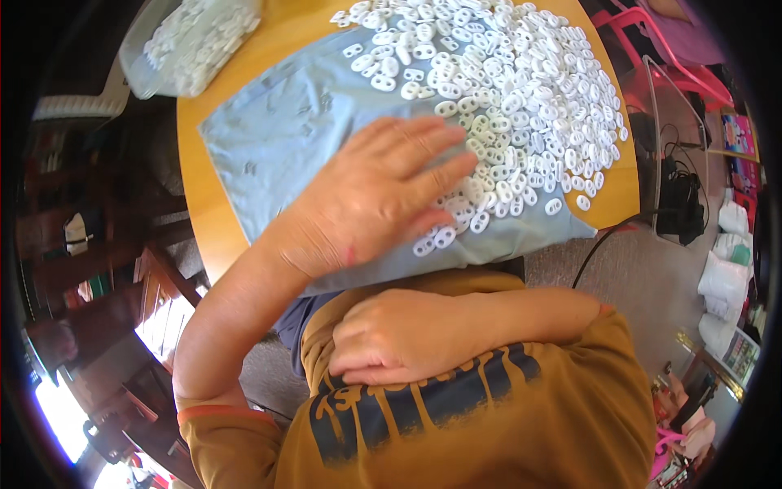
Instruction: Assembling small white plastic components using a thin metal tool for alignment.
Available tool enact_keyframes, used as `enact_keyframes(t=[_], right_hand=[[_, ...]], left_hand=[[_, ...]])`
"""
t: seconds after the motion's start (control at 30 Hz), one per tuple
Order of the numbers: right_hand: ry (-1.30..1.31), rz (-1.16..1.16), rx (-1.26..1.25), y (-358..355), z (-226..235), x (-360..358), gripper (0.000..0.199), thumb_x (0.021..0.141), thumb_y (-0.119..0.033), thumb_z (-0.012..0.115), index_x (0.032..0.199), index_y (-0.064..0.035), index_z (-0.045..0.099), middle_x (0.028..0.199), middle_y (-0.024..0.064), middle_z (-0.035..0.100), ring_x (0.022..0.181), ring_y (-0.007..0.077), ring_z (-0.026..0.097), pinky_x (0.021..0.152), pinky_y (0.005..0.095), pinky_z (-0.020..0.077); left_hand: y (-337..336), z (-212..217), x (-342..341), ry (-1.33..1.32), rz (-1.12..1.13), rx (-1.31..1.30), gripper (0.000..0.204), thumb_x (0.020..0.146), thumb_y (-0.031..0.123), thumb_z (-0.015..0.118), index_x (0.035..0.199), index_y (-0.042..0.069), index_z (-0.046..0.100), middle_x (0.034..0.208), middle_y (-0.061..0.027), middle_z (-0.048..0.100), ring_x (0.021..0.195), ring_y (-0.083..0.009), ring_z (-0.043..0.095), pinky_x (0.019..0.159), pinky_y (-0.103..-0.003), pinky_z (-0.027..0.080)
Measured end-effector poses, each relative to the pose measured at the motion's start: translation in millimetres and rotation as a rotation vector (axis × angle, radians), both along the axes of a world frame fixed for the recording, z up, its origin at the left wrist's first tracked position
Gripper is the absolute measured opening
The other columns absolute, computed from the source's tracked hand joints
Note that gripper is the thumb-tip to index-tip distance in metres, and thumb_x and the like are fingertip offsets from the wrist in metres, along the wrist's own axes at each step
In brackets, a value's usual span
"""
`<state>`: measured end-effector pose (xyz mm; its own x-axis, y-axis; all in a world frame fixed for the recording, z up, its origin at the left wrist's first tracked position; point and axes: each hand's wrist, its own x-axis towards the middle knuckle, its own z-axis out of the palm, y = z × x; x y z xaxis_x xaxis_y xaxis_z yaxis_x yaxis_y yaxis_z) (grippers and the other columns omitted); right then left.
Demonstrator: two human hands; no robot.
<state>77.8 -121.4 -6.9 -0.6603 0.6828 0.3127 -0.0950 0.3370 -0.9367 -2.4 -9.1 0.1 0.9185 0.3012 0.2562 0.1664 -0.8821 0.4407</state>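
My left hand [366,189] reaches over a light blue cloth [273,134] on the table, fingers stretched out and slightly blurred. Its fingertips are at the near left edge of a big spread of small white oval pieces [529,98], each with two holes. Nothing shows in its grasp, though the palm faces down, out of sight. Across my belly lies my right forearm, and my right hand [399,338] rests closed against the brown shirt. Its fingers curl under, so whatever they may hold is hidden. A few white pieces [432,242] lie beside my left thumb, near the cloth's front edge.
A translucent tub [151,57] with more white pieces stands at the table's far left. The yellow wooden tabletop [615,191] has a rounded edge. To the right are a pink chair [700,81], a black cable [599,244] and white bags [725,277]. Dark wooden furniture fills the left.
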Motion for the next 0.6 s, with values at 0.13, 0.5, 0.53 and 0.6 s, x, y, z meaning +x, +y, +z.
enact_keyframes(t=[0.13, 0.5, 0.53, 0.6], right_hand=[[0.105, 0.062, -0.042, 11.5, -1.2, 14.1, 0.013, 0.074, -0.014, 0.057, 0.07, -0.001, 0.057, 0.071, 0.0133, 0.056, 0.073, 0.0302, 0.055, 0.062, 0.04, 0.0452], [0.052, 0.181, -0.155, 32.7, -23.3, 17.5, 0.012, 0.08, -0.015, 0.051, 0.081, -0.0024, 0.053, 0.083, 0.0125, 0.052, 0.079, 0.0293, 0.053, 0.069, 0.0396, 0.043], [0.054, 0.179, -0.16, 33.4, -23.5, 17.2, 0.012, 0.08, -0.015, 0.051, 0.081, -0.0024, 0.053, 0.083, 0.0125, 0.052, 0.079, 0.0293, 0.053, 0.069, 0.0396, 0.043], [0.034, 0.171, -0.134, 34.7, -23.1, 17.3, 0.013, 0.079, -0.015, 0.052, 0.082, -0.0022, 0.053, 0.082, 0.0126, 0.052, 0.077, 0.0298, 0.053, 0.068, 0.04, 0.0429]], left_hand=[[-1.5, -4.5, 12.4, 0.049, -0.157, -0.068, 0.052, 0.07, 0.021, 0.069, 0.118, 0.009, 0.053, 0.126, -0.0118, 0.048, 0.116, -0.0293, 0.046, 0.094, -0.042, 0.038], [20.2, -5.7, 8.2, 0.042, -0.043, -0.114, 0.039, 0.061, 0.007, 0.071, 0.099, 0.004, 0.061, 0.102, -0.01, 0.06, 0.093, -0.0284, 0.058, 0.08, -0.04, 0.045], [23.6, -6.9, 14.0, -0.014, -0.024, -0.09, 0.037, 0.061, 0.004, 0.071, 0.097, 0.004, 0.062, 0.097, -0.009, 0.06, 0.087, -0.0273, 0.058, 0.075, -0.038, 0.044], [28.7, -7.9, 27.3, -0.07, -0.007, -0.07, 0.035, 0.06, 0.001, 0.07, 0.094, 0.004, 0.062, 0.092, -0.0079, 0.06, 0.081, -0.0262, 0.057, 0.07, -0.036, 0.044]])
